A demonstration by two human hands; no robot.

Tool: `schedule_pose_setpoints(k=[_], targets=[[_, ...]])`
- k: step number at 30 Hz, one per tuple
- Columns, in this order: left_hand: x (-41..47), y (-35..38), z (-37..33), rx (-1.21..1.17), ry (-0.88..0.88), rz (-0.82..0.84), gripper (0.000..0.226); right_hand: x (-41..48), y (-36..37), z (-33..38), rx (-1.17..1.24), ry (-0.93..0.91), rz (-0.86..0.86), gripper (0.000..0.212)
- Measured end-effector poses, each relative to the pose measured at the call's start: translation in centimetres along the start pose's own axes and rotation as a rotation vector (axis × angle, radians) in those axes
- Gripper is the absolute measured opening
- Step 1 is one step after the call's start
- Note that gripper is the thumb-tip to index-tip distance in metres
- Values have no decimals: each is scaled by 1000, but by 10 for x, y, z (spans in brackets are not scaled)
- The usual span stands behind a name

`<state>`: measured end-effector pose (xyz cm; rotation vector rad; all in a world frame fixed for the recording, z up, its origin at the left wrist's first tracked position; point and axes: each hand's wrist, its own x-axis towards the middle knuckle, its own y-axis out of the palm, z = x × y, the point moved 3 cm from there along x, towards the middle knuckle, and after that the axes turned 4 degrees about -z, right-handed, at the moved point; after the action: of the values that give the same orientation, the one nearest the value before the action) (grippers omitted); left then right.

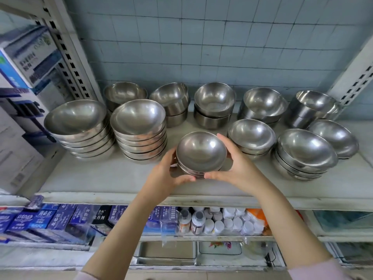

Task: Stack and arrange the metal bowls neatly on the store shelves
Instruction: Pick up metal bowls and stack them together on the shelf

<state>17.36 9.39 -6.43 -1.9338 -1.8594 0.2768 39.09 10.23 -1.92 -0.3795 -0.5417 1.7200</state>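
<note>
A small stack of metal bowls (200, 153) stands near the front middle of the white shelf (113, 178). My left hand (168, 175) grips its left side and my right hand (235, 165) grips its right side, thumbs nearly meeting in front. Two taller stacks of wide bowls (80, 128) (139, 128) stand to the left. Three low stacks (252, 138) (302, 153) (335, 138) sit to the right. Along the back wall are several stacks of deeper bowls (214, 104), some with tilted top bowls.
Boxed goods (26, 63) fill the left side beside a slotted upright (66, 51). Another upright (355, 77) bounds the right. Below the shelf are blue boxes (50, 219), white bottles (222, 221) and metal trays (167, 253). Bare shelf lies in front of the stacks.
</note>
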Motion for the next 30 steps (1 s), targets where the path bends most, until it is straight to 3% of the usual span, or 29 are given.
schedule_pose_setpoints(k=[5, 10, 15, 22, 30], targets=[[1, 3, 1, -42, -13, -31, 97, 1, -12, 4, -36, -51, 1, 119], [3, 4, 4, -40, -34, -40, 101, -10, -61, 3, -258, -221, -427, 66], [6, 4, 8, -45, -39, -31, 93, -1, -76, -14, -459, -154, -332, 31], [7, 4, 9, -83, -33, -20, 99, 7, -77, -16, -497, -180, -390, 10], [6, 4, 8, -35, -47, -54, 103, -14, -77, 23, -399, -499, -547, 9]])
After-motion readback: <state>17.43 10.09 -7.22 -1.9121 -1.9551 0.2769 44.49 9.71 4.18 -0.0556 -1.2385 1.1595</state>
